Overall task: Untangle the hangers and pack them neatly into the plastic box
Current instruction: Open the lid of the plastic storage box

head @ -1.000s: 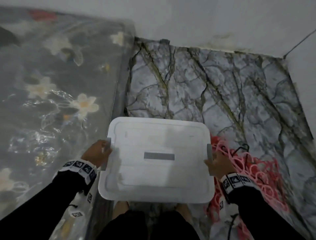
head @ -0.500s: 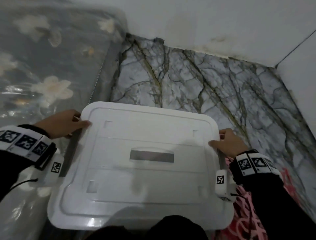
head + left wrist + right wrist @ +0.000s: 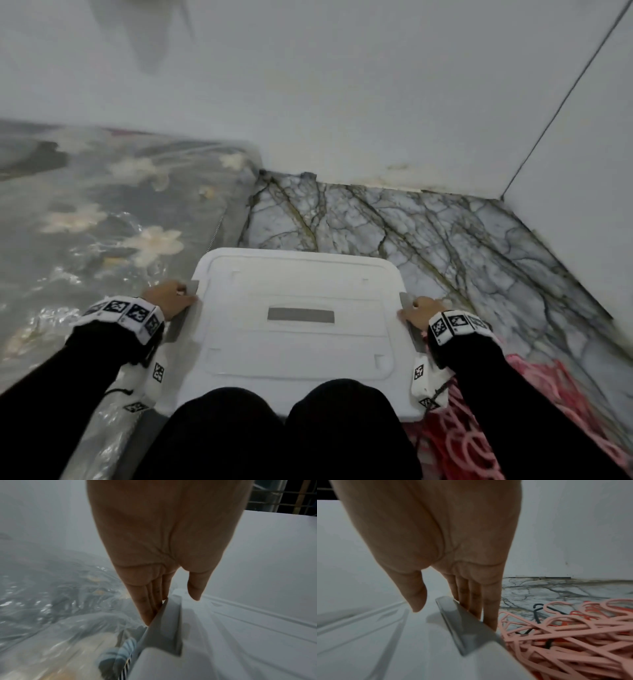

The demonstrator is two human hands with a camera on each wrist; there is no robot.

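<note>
Since half a second ago the view has tipped upward, taking in far more of the white wall (image 3: 342, 85), and the plastic box (image 3: 298, 329) now sits lower and smaller in the head view, with the person's dark-clad knees (image 3: 281, 431) covering its near edge. The lid is still on. The left hand (image 3: 169, 298) holds the grey latch (image 3: 164, 626) on the box's left side, fingers straight down against its outer face and thumb above the lid. The right hand (image 3: 423, 308) mirrors it on the right latch (image 3: 467, 626), fingers together behind the flap, thumb apart over the lid. The box stands on a marble-patterned floor (image 3: 445, 240) with dark and yellowish veins, which runs to a corner where two pale walls meet. Stains mark the wall base. To the left lies a mattress (image 3: 85, 222) wrapped in shiny plastic, grey with pale flowers. The hangers (image 3: 565, 635), a tangle of pink, some red and one black, lie on the floor just right of the box.
</note>
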